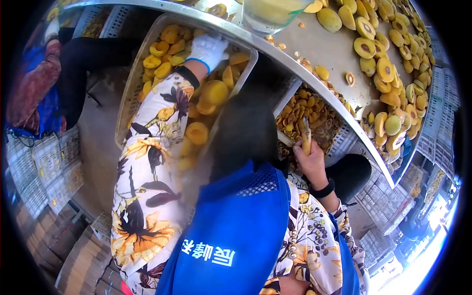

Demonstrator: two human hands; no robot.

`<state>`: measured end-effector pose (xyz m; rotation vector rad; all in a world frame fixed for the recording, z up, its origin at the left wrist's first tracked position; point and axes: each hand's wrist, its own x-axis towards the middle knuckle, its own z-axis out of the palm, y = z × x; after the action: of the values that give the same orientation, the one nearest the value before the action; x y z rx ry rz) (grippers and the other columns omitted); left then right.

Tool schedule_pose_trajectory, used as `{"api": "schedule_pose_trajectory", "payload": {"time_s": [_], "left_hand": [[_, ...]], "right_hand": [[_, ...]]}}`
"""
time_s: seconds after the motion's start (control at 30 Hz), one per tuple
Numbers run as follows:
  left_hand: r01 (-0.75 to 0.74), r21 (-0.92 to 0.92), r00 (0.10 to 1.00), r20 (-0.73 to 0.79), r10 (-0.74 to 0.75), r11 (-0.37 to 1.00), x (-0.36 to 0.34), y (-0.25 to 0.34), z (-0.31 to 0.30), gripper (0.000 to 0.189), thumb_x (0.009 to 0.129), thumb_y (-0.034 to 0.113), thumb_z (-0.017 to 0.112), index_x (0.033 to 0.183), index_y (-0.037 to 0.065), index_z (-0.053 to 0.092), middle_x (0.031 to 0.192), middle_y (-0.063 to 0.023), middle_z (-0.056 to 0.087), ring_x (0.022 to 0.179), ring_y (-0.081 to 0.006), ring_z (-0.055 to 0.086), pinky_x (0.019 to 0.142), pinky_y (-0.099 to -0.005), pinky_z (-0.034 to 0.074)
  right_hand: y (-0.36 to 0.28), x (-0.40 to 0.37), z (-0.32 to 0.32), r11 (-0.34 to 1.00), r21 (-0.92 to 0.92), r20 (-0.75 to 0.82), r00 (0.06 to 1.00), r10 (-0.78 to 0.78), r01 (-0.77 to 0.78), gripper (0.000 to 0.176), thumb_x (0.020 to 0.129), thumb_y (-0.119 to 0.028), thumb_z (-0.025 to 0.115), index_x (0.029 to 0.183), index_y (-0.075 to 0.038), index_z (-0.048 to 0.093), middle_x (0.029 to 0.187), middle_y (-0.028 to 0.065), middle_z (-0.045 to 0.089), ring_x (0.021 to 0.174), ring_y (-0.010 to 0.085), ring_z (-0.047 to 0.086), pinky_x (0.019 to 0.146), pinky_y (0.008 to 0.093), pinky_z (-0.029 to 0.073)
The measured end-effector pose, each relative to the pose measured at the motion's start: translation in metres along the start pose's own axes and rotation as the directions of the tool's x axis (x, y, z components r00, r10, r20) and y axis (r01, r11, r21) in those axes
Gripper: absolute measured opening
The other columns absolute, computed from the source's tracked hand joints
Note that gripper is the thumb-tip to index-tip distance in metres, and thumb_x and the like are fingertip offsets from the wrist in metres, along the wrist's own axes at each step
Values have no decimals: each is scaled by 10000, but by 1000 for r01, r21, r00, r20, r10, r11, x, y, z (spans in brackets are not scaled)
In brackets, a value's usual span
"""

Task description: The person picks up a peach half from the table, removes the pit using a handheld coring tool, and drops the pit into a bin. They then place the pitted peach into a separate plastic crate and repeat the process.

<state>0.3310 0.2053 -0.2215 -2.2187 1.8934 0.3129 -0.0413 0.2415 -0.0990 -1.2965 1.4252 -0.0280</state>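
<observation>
My left hand point(208, 51), in a white knitted glove with a blue cuff, reaches to the far end of a plastic crate point(127, 91). Halved yellow fruit point(215, 92), peach- or apricot-like, fills this crate around my forearm. The gloved fingers are blurred and partly hidden, so I cannot tell if they hold a piece. Bare and closed, my right hand point(311, 158) grips a slim hand tool point(307, 140) by its wooden handle, with the narrow dark tip pointing up. Just beyond that hand, a container under the table edge holds small fruit scraps and pits point(306, 114).
A curved metal table point(339, 54) carries many fruit halves point(385, 70), some with stones, and a clear bowl point(270, 14). Its raised edge runs between my hands and the tabletop. Another person point(34, 93) sits at the left. Stacked crates point(49, 164) stand on the floor.
</observation>
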Motion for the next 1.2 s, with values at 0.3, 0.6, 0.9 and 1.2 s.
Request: {"api": "schedule_pose_trajectory", "payload": {"time_s": [0.3,0.6,0.9,1.2], "left_hand": [[-178,-194,964,163,210,965,15,35,13,205,797,226,510,967,134,581,975,-167,615,923,-354,596,774,-488,471],[-59,-396,977,-211,-28,917,98,43,147,376,915,340,366,1132,108,568,1185,-163,558,1081,-347,523,904,-460,408],[-191,-334,964,-240,112,923,-22,49,-22,298,872,323,477,1023,125,641,1003,-147,636,911,-321,606,813,-423,480],[-462,-396,877,-70,476,793,4,137,-21,201,852,224,498,939,87,615,940,-119,636,862,-305,597,781,-399,473]], "right_hand": [[23,8,-8,989,-85,-32,991,-127,124,124,849,-129,592,903,-47,515,606,-18,501,448,57,444,415,197,352],[8,17,-14,927,-174,-93,931,-353,334,124,837,-116,608,903,-38,537,614,-20,515,481,58,470,447,205,381],[-6,-26,-62,935,-304,-497,807,-319,182,178,822,-109,630,990,-53,614,796,56,648,705,144,620,650,271,489],[-2,0,-135,353,-898,-220,426,-878,264,297,783,-78,658,1065,-14,592,1041,158,618,960,324,584,867,380,445]]}}
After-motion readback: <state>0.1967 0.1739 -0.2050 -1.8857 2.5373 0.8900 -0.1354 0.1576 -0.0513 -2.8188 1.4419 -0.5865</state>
